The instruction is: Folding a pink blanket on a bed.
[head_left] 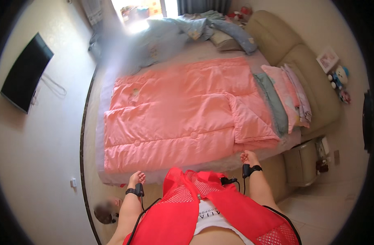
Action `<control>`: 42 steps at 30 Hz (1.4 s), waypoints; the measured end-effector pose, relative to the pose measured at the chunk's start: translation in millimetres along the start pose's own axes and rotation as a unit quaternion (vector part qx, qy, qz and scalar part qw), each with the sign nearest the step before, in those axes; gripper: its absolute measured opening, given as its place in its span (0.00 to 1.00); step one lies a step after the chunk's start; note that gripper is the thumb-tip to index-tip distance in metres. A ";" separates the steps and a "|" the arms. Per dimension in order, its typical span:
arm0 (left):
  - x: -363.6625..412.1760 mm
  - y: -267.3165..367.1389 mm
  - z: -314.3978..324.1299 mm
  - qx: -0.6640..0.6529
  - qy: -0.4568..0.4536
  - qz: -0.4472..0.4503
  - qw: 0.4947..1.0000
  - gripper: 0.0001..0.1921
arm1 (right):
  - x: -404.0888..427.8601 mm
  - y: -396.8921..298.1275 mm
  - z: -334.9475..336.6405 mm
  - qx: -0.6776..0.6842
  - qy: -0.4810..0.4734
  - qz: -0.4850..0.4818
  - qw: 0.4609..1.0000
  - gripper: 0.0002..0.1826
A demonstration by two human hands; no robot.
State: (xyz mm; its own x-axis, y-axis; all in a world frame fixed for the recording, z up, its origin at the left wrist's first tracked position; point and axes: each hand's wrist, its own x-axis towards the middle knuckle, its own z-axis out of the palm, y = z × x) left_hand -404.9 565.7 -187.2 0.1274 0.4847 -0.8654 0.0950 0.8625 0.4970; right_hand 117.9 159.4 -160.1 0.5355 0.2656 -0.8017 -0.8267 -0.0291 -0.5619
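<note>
A pink quilt (174,116) lies spread over the bed, with its corner nearest the headboard folded back. My left hand (137,178) is beside the near edge of the mattress, palm turned up and fingers curled, with nothing seen in it. On the right, my right hand (249,157) is near the folded corner (254,122) of the quilt, its fingers curled too, and nothing shows in it. Whether it touches the bed edge I cannot tell. Pillows (280,95) in pink and a grey-green one (271,104) lean by the padded headboard (315,92).
A crumpled blue-grey quilt (162,39) covers the bed's far side. A nightstand (301,165) stands right of the bed. A television (27,73) hangs on the left wall. At the lower left, a person (105,211) is partly seen beside the bed.
</note>
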 end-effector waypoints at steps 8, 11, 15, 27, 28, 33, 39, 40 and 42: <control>7.7 -47.8 -26.2 -0.015 -0.056 -0.026 0.998 0.21 | -39.1 63.8 -82.7 0.094 0.079 0.021 0.992 0.05; 8.4 -49.5 0.9 0.030 -0.070 -0.056 0.995 0.20 | -61.2 79.2 -154.6 0.145 0.122 -0.008 0.982 0.05; -10.4 -55.2 14.5 -0.005 -0.015 -0.073 0.997 0.15 | -59.0 63.9 -185.1 0.166 0.159 -0.030 0.973 0.05; -62.9 -105.2 206.3 0.011 -0.083 -0.039 0.996 0.17 | -37.4 -55.3 -222.4 0.084 0.042 -0.071 0.993 0.06; -65.4 -112.0 225.9 0.019 -0.093 -0.044 0.994 0.16 | -38.4 -68.3 -233.0 0.061 0.071 -0.073 0.993 0.05; -54.4 -133.9 274.8 0.002 -0.125 -0.065 0.990 0.15 | -20.7 -113.9 -287.8 -0.058 0.140 -0.075 0.986 0.03; -95.1 -143.2 347.3 0.002 -0.091 -0.076 0.993 0.13 | 9.5 -130.5 -329.1 -0.120 0.169 -0.011 0.978 0.02; -96.4 -144.3 348.6 0.002 -0.086 -0.078 0.993 0.13 | 14.3 -128.9 -327.5 -0.108 0.166 -0.007 0.980 0.03; -95.5 -142.0 351.3 0.002 -0.080 -0.080 0.994 0.13 | 22.3 -128.0 -324.2 -0.096 0.162 -0.002 0.982 0.03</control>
State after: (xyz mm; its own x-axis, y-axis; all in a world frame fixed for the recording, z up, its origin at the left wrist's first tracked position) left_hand -83.8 345.8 -152.8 0.2656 0.3115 -0.9124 0.1306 0.9260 0.3542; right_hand 291.7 -143.3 -172.1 0.5908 -0.0545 -0.8049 -0.7936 -0.2191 -0.5677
